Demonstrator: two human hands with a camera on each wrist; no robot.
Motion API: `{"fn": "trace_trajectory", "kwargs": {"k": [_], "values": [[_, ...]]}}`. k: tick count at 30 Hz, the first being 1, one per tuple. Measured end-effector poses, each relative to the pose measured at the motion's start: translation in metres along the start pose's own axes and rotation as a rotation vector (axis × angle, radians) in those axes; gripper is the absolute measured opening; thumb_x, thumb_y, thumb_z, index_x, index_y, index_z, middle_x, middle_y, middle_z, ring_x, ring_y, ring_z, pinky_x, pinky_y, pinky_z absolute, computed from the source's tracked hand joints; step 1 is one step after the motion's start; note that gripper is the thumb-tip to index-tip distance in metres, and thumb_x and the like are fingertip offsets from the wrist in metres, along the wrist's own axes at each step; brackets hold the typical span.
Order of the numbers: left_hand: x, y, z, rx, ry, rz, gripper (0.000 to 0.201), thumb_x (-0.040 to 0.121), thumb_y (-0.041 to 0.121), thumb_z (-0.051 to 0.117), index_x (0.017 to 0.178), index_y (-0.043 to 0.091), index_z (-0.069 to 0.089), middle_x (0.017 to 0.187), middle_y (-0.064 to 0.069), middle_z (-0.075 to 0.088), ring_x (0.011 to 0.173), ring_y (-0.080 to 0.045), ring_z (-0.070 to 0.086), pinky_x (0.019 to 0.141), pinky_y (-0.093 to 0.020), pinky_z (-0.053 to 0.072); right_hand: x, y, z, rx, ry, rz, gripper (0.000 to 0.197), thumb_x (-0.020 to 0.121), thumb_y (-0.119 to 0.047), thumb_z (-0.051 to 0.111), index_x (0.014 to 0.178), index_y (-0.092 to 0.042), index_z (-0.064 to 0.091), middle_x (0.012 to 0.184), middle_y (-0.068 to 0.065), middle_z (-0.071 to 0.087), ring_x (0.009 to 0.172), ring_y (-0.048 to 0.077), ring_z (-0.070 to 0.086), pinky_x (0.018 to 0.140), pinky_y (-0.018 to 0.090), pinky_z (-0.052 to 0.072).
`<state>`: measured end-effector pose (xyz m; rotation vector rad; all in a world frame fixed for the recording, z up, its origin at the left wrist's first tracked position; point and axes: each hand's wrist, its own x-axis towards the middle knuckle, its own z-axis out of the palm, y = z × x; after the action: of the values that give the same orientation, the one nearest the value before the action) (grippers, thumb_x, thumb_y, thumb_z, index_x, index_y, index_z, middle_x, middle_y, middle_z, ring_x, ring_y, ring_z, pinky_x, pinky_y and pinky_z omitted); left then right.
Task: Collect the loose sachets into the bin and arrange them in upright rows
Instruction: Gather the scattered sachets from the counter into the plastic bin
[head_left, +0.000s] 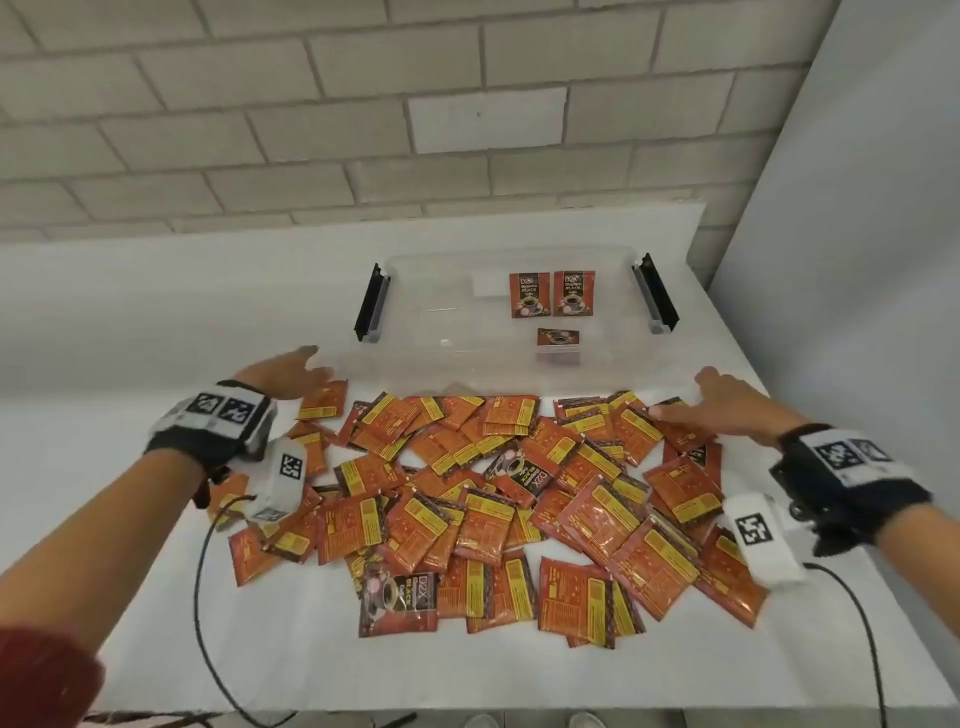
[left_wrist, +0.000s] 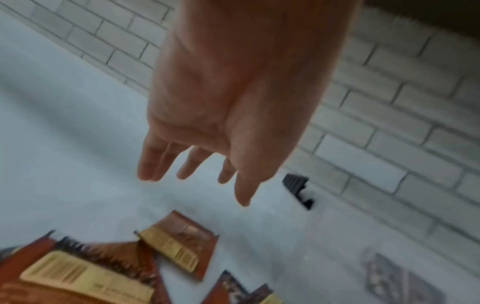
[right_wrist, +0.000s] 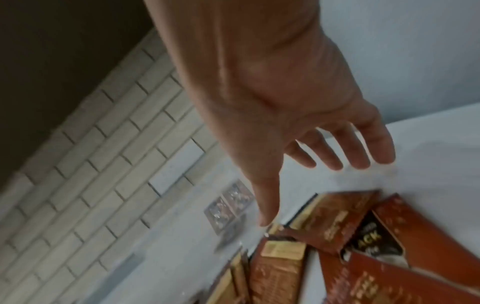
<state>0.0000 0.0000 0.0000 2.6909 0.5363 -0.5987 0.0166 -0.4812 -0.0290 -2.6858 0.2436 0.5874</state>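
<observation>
A heap of orange-red coffee sachets (head_left: 498, 499) covers the middle of the white table. Behind it stands a clear plastic bin (head_left: 415, 332) with black side latches. Two sachets (head_left: 550, 293) stand upright against its far wall, and a third (head_left: 558, 336) lies lower inside. My left hand (head_left: 298, 371) reaches out at the pile's far left corner, near the bin's front left, fingers straight and holding nothing (left_wrist: 197, 168). My right hand (head_left: 722, 400) stretches over the pile's far right edge, fingers spread and empty (right_wrist: 337, 156), its thumb close to a sachet (right_wrist: 335, 218).
A brick wall (head_left: 363, 130) backs the table and a white panel (head_left: 857, 208) rises at the right. Cables (head_left: 200, 597) trail from both wrist units over the table's front edge. Bare tabletop (head_left: 130, 338) lies left of the pile.
</observation>
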Motion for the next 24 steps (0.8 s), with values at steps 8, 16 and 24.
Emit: {"fn": "trace_trajectory", "kwargs": {"k": [8,16,24], "values": [[0.010,0.013,0.029,0.037,0.134,-0.156,0.074,0.085,0.029,0.069,0.144,0.013,0.028,0.141,-0.021,0.034,0.128,-0.039,0.038,0.103,-0.049,0.036,0.020,-0.006,0.015,0.118,0.012,0.015,0.059,0.078,-0.036,0.076,0.114,-0.006,0.041,0.105,0.013,0.058,0.092,0.028,0.061,0.067,0.034,0.052],[-0.005,-0.032,-0.020,-0.429,0.003,0.011,0.026,0.069,0.032,0.082,0.090,0.020,0.074,0.097,-0.004,0.074,0.096,-0.028,0.067,0.096,-0.048,0.047,-0.015,-0.020,-0.018,0.501,-0.129,-0.048,0.070,0.062,-0.048,0.083,0.105,-0.001,0.054,0.080,0.013,0.070,0.068,0.022,0.067,0.060,0.028,0.046],[-0.034,-0.048,0.020,-0.143,-0.034,-0.021,0.016,0.074,0.022,0.081,0.081,0.016,0.067,0.102,-0.010,0.069,0.097,-0.028,0.061,0.091,-0.040,0.047,-0.042,-0.068,0.033,0.102,-0.088,-0.177,0.038,0.090,-0.034,0.064,0.113,-0.012,0.042,0.099,0.002,0.060,0.075,0.012,0.058,0.054,0.022,0.041]]}}
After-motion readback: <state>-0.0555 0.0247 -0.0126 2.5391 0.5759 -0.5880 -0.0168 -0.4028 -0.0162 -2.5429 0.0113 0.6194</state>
